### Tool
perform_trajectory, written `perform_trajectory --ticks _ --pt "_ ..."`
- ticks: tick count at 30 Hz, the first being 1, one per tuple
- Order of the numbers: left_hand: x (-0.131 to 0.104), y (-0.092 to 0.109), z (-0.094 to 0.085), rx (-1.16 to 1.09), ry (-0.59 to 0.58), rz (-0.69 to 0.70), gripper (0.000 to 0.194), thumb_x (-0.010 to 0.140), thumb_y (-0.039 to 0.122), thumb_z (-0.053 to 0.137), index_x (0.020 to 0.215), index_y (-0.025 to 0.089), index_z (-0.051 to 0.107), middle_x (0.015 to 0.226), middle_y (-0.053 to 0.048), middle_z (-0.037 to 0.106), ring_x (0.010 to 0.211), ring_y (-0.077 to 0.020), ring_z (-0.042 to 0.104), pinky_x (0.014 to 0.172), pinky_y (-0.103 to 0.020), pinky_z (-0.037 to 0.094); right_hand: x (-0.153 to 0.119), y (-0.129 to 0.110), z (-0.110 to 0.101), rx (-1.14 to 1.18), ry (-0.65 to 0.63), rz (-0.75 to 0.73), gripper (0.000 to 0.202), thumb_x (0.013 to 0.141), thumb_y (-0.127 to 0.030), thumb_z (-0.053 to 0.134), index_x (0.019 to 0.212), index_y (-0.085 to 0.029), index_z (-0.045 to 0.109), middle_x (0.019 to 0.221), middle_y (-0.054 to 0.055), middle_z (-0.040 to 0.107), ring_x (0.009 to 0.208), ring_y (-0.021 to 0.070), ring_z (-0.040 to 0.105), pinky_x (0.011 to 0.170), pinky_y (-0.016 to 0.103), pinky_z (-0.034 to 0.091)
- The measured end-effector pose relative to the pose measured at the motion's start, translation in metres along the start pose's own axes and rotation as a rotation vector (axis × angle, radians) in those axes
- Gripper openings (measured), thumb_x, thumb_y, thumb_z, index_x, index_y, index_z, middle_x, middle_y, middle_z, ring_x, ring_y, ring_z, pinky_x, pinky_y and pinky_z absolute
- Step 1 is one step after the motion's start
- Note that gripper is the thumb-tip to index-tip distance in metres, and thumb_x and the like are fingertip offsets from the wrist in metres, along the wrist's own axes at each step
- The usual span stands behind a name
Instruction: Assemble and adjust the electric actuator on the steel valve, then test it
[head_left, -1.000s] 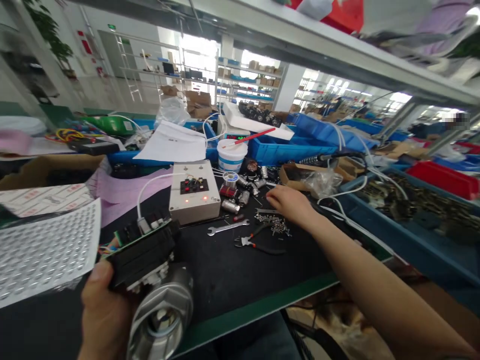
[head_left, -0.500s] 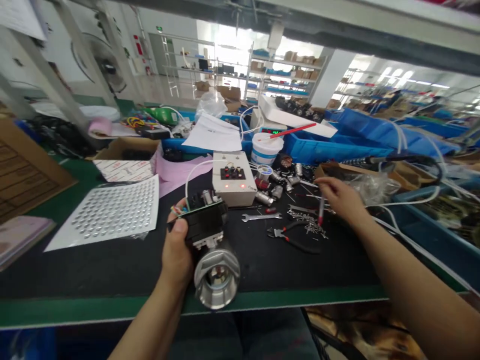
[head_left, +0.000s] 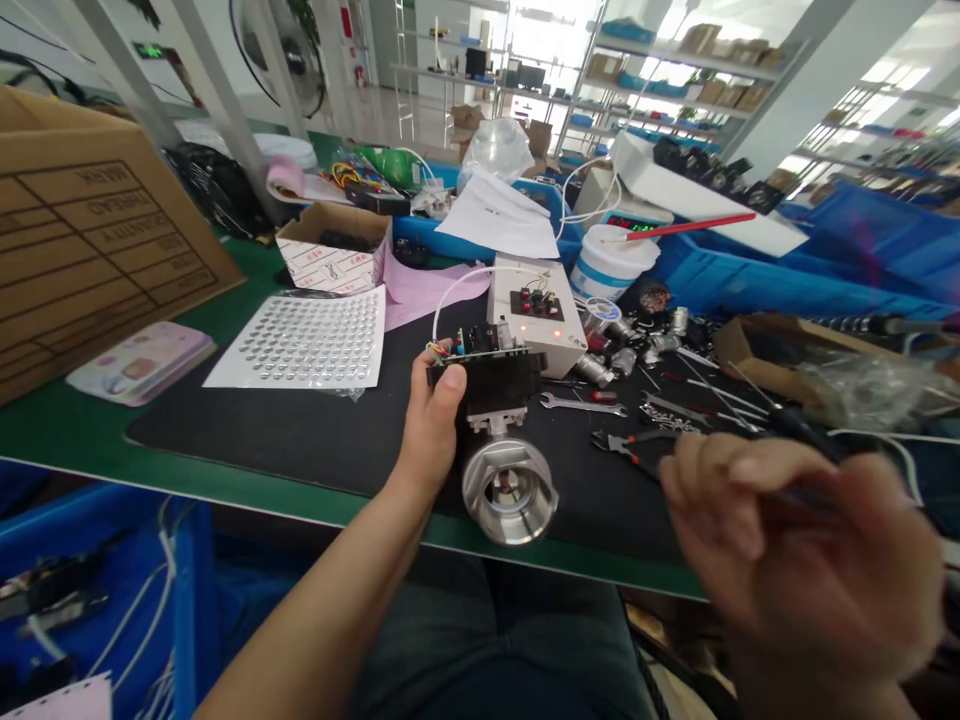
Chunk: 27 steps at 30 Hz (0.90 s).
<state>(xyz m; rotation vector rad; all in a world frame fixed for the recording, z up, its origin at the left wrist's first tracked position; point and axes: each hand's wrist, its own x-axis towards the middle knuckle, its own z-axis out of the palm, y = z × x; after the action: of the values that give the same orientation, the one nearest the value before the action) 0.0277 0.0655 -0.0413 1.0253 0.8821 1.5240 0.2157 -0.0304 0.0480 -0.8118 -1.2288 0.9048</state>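
My left hand grips a black valve actuator with an exposed circuit board on top, its thumb on the near side. Below the black housing hangs a round steel valve body with an open bore, over the bench's front edge. At the right, close to the camera, my right hand is raised and blurred, its fingers curled. A screwdriver with a dark handle sticks out of it, thin shaft up and to the left. A white cable runs from the actuator to a white control box with lit red lamps.
A wrench, pliers, loose screws and metal fittings lie right of the actuator. Left are a sheet of round stickers, a pink case and a large cardboard box. Blue bins stand behind.
My right hand has come back from the tools toward the camera, now with a dark-handled screwdriver. The view has swung left and down; my left hand still holds the actuator.
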Motion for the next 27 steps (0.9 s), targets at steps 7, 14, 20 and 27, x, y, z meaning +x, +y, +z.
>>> perform_trajectory --ticks 7,14,20,27 --pt "-0.001 0.003 0.003 -0.028 0.054 0.055 0.052 0.081 0.058 0.059 0.116 0.021 0.053 0.123 -0.008 0.06 0.122 -0.0274 0.051 0.102 -0.039 0.041 -0.022 0.012 0.027 -0.605 -0.407 -0.075 0.006 0.092 -0.024 0.06 0.089 -0.027 0.055 0.066 -0.003 0.061 0.052 0.0139 0.056 0.048 0.023 0.042" --pt "-0.002 0.006 0.005 -0.043 0.063 0.05 0.054 0.08 0.059 0.06 0.117 0.021 0.052 0.12 -0.007 0.06 0.12 -0.0262 0.052 0.106 -0.04 0.037 -0.011 0.008 0.031 -0.71 -0.496 -0.122 0.019 0.089 -0.015 0.045 0.099 -0.026 0.058 0.074 0.002 0.065 0.063 0.0181 0.062 0.053 0.028 0.048" --pt "-0.003 0.006 0.006 -0.054 0.069 0.067 0.052 0.08 0.058 0.062 0.115 0.021 0.053 0.118 -0.006 0.061 0.118 -0.0261 0.054 0.104 -0.039 0.039 -0.013 0.011 0.032 -0.796 -0.476 -0.152 0.011 0.084 -0.014 0.054 0.084 -0.025 0.051 0.068 0.0 0.062 0.058 0.0161 0.061 0.051 0.026 0.047" --pt "-0.003 0.008 0.007 -0.047 0.069 0.057 0.053 0.079 0.059 0.062 0.114 0.021 0.054 0.119 -0.007 0.061 0.118 -0.0269 0.054 0.103 -0.039 0.041 -0.008 0.012 0.037 -0.861 -0.458 -0.191 0.012 0.083 -0.014 0.053 0.08 -0.025 0.05 0.066 -0.001 0.063 0.056 0.0155 0.061 0.048 0.025 0.046"
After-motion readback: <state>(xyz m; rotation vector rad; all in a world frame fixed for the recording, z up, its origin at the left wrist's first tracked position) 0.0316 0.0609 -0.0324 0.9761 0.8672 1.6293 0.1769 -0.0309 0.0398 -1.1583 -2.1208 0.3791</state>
